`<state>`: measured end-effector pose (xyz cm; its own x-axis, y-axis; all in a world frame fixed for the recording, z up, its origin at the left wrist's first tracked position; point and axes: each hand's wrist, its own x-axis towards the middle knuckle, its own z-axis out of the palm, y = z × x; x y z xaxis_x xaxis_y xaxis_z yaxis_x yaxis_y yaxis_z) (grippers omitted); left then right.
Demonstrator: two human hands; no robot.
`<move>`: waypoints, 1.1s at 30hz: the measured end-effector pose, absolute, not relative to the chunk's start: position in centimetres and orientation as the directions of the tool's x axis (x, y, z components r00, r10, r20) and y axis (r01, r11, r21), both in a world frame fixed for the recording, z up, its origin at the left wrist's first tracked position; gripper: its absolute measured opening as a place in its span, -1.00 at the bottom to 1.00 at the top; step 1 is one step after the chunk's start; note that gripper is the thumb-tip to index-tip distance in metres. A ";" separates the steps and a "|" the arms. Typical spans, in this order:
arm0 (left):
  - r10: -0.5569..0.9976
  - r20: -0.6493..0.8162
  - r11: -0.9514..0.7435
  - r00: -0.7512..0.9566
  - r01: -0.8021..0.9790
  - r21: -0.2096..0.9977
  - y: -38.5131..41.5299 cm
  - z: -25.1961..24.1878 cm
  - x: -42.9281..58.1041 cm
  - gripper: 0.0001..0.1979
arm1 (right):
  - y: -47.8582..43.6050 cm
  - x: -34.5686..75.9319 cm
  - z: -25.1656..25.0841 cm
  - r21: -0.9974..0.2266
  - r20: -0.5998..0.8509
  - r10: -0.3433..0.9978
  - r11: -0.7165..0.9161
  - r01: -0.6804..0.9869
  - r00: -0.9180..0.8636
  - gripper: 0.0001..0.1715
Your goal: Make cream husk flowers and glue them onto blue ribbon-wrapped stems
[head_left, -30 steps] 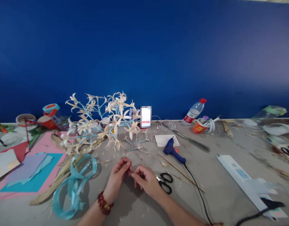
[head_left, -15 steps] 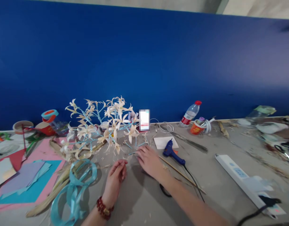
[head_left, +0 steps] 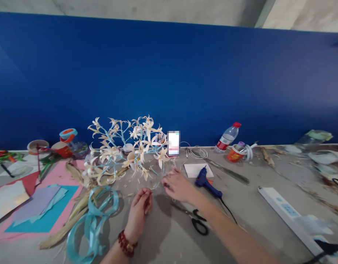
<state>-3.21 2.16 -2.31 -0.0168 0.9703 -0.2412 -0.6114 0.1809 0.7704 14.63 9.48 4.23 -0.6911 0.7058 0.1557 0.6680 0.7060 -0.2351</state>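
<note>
blue backdrop wall point(head_left: 185, 80) behind a grey worktable point(head_left: 262, 205). cream paper-flower branch point(head_left: 124, 150) stands at 11 o'clock of the hands. light-blue ribbon point(head_left: 94, 216) lies at 9 o'clock; black scissors point(head_left: 197, 222) at 4 o'clock; blue glue gun point(head_left: 207, 183) at 2 o'clock. right hand point(head_left: 178, 185) reaches to the branch's base, fingers curled, grip unclear. left hand point(head_left: 141, 203) rests on the table, fingers pinched together; contents not discernible.

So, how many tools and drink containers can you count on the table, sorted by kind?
Scissors: 1
Glue gun: 1
Water bottle: 1
Orange cup: 1
Total: 4
</note>
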 end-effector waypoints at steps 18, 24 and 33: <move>0.925 -0.290 0.379 0.247 -0.515 0.769 1.4 -1.0 -3.4 -0.77 | 7.0 16.8 5.8 -0.886 0.036 0.797 0.305 0.351 -0.603 -0.63; 0.854 -0.306 0.516 0.421 -0.603 0.609 1.1 -0.7 -3.1 -0.80 | 5.0 16.1 1.4 -0.992 0.033 0.892 0.083 0.092 -0.450 -0.66; 0.835 -0.302 0.522 0.460 -0.487 0.701 0.5 -0.1 -2.3 -0.73 | 3.2 13.7 0.2 -0.957 0.016 0.963 -0.064 -0.283 -0.270 -0.77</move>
